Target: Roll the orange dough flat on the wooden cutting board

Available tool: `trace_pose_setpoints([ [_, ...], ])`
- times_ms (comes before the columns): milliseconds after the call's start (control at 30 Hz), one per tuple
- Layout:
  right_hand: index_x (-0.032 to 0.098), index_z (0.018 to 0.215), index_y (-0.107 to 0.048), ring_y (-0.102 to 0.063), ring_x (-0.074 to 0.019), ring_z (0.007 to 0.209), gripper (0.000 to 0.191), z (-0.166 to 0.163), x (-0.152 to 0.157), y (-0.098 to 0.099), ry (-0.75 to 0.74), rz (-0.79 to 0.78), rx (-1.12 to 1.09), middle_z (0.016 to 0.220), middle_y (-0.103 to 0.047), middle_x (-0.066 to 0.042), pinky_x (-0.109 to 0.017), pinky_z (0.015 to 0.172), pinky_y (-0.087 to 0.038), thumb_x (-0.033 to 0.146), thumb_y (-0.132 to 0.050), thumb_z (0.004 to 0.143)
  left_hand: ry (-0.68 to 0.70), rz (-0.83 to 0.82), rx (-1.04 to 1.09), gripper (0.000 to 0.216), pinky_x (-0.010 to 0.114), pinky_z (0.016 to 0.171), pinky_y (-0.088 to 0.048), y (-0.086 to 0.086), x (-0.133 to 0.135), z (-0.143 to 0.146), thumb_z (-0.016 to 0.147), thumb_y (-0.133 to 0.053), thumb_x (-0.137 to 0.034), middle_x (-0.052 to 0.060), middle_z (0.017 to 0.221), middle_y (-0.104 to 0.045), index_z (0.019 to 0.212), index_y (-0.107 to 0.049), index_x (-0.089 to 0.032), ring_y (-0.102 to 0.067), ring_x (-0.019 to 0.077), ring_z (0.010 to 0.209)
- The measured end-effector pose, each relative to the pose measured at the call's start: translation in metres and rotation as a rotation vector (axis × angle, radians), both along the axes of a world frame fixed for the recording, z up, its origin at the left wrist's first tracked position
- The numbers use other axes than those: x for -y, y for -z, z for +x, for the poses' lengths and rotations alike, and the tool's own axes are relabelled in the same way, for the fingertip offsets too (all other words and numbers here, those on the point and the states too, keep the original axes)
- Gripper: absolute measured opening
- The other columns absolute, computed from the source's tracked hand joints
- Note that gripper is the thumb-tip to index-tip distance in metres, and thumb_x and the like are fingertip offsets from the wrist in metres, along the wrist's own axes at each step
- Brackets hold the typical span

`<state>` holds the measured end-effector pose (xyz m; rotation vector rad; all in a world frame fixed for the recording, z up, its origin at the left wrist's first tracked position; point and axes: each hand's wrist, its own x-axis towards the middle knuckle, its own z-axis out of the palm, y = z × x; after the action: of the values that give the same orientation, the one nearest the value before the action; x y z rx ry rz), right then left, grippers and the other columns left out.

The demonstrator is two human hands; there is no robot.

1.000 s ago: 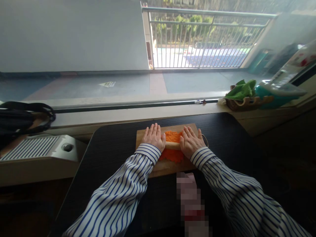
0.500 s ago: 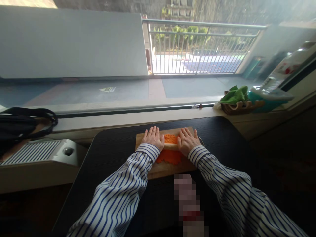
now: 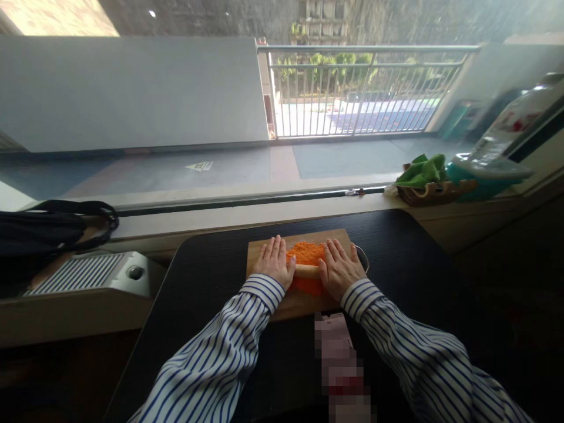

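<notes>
A pale wooden rolling pin lies crosswise over a flattened sheet of orange dough. Under the dough is a wooden board with a metal ring handle at its right end. My left hand rests flat over the pin's left end, fingers stretched forward and together. On the right end lies my right hand, palm down with straight fingers. Both palms hide the ends of the pin. Most of the dough shows beyond the pin, with a smaller part on the near side.
The board sits on a black table by a window. A basket with a green cloth, a teal container and a plastic bottle stand on the sill at right. A black bag and a radiator are at left.
Both hands and the rolling pin have moved toward me. More dough shows beyond the pin, and less on the near side. The whole view has shifted slightly.
</notes>
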<state>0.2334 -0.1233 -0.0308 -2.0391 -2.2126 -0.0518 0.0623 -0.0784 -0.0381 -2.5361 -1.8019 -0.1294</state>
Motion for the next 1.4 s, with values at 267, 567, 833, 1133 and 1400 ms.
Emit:
trace_pose_setpoints([
  [267,0.008,0.133,-0.036,-0.019,-0.0234,0.132,0.052,0.010,-0.032,0.004,-0.027,-0.005,0.007,0.141,-0.032,-0.011,-0.052,0.106,0.000,0.031,-0.020,0.089,-0.029,0.083,0.016,0.057,0.040,0.107,-0.021,0.009,-0.025,0.009,0.087,-0.023,-0.035,0.014,0.137,-0.037,0.130,-0.038,-0.002,-0.030,0.0235,0.128],
  [567,0.010,0.135,-0.033,-0.015,-0.0227,0.133,0.054,0.013,-0.058,-0.005,0.025,-0.138,-0.039,0.144,-0.026,-0.006,-0.054,0.106,0.000,0.031,-0.022,0.086,-0.091,-0.095,0.008,0.056,0.040,0.108,-0.017,-0.003,-0.045,0.014,0.087,-0.022,-0.036,0.010,0.142,-0.030,0.135,-0.032,-0.008,-0.024,0.0210,0.131],
  [833,0.008,0.134,-0.033,-0.015,-0.0229,0.133,0.056,0.011,-0.034,-0.001,-0.032,-0.115,-0.006,0.143,-0.028,-0.010,-0.052,0.106,-0.001,0.035,-0.020,0.087,-0.076,-0.050,-0.002,0.059,0.040,0.108,-0.016,0.000,-0.023,0.010,0.087,-0.022,-0.038,0.013,0.139,-0.034,0.133,-0.034,-0.003,-0.026,0.0231,0.130],
  [1133,0.009,0.134,-0.033,-0.018,-0.0239,0.132,0.056,0.007,-0.009,0.004,-0.021,-0.046,0.014,0.142,-0.030,-0.011,-0.051,0.105,0.001,0.037,-0.017,0.089,-0.036,0.026,0.006,0.058,0.042,0.107,-0.021,-0.001,0.001,0.004,0.086,-0.024,-0.037,0.014,0.138,-0.035,0.132,-0.036,-0.004,-0.028,0.0248,0.129],
  [1400,0.013,0.135,-0.031,-0.016,-0.0232,0.133,0.053,0.013,-0.045,-0.001,-0.014,-0.104,-0.030,0.143,-0.028,-0.009,-0.056,0.104,-0.002,0.033,-0.022,0.087,-0.063,0.005,0.004,0.055,0.042,0.107,-0.019,0.001,-0.028,0.011,0.086,-0.024,-0.036,0.013,0.138,-0.036,0.132,-0.038,-0.008,-0.029,0.0234,0.129],
])
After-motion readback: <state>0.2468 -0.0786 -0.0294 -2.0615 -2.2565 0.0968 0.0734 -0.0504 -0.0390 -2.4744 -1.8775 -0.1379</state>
